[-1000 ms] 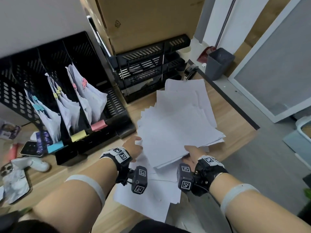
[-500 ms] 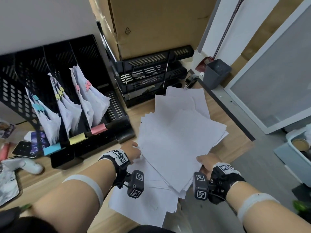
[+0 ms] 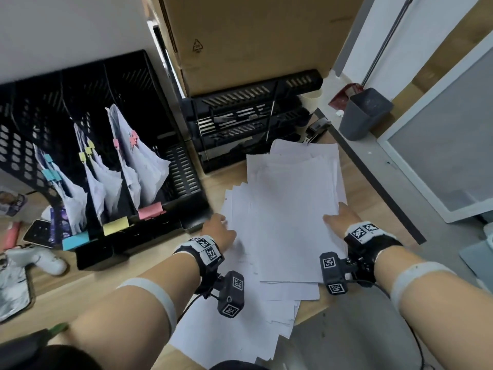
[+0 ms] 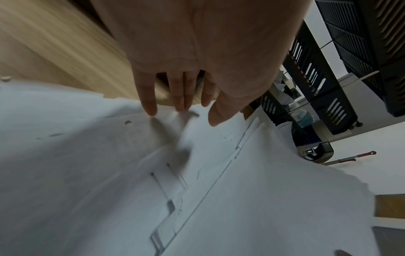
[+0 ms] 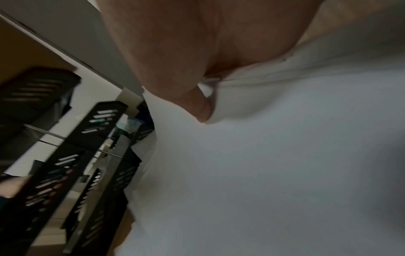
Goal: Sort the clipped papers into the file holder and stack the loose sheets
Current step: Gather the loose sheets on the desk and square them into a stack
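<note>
A fanned pile of loose white sheets point(image 3: 288, 209) lies on the wooden desk in front of me. My right hand point(image 3: 337, 217) grips the right edge of the top sheaf; in the right wrist view its thumb point(image 5: 197, 107) lies on top of the sheets point(image 5: 274, 155). My left hand point(image 3: 218, 231) is at the pile's left edge. There its straight fingertips point(image 4: 151, 110) touch the paper point(image 4: 109, 173). The black file holder point(image 3: 149, 84) stands at the left. Clipped papers point(image 3: 144, 166) with blue, yellow and pink clips sit in three of its slots.
Black stacked letter trays point(image 3: 253, 116) and a big cardboard box point(image 3: 253, 36) stand behind the pile. A tape dispenser point(image 3: 317, 129) sits by the trays. The desk's right edge point(image 3: 373, 188) runs close to the sheets. A phone point(image 3: 40, 233) lies far left, a grey bin point(image 3: 365, 113) on the floor.
My right hand has swung the held sheaf round and forward, so it now lies straighter over the pile. My left hand has stayed at the pile's left edge.
</note>
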### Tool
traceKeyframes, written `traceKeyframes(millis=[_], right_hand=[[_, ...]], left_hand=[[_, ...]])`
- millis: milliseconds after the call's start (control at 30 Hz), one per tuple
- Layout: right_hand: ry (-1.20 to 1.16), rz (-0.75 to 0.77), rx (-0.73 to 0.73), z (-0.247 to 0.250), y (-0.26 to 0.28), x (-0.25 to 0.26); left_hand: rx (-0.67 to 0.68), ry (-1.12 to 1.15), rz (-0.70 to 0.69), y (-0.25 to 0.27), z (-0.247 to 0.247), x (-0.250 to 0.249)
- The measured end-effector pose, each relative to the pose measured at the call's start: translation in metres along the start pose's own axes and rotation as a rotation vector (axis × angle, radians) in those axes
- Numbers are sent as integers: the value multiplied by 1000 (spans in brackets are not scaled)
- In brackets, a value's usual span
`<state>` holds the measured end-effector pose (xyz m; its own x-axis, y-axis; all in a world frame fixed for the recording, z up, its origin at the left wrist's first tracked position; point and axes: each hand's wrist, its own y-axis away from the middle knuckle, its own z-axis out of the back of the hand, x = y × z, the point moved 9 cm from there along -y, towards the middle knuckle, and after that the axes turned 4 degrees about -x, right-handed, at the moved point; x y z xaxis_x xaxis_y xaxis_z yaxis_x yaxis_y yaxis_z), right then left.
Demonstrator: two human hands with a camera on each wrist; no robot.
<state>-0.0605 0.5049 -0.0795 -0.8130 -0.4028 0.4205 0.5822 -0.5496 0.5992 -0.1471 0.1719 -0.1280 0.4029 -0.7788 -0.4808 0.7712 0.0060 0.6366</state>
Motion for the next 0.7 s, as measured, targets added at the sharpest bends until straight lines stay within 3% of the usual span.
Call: traceKeyframes(millis=[133,333,500,700], right_hand=[[92,60,6,-8,-25,14],[83,61,8,-15,-13,12],[173,-11,188,-44,23,-8],[278,-5,292,-93,69,-2]], left_hand=[[-66,-55,24,-2,2,1],[-106,-110,45,-3,4,1],[-49,-217,125,-3,3,15],[60,-161,113,3,-6,34]])
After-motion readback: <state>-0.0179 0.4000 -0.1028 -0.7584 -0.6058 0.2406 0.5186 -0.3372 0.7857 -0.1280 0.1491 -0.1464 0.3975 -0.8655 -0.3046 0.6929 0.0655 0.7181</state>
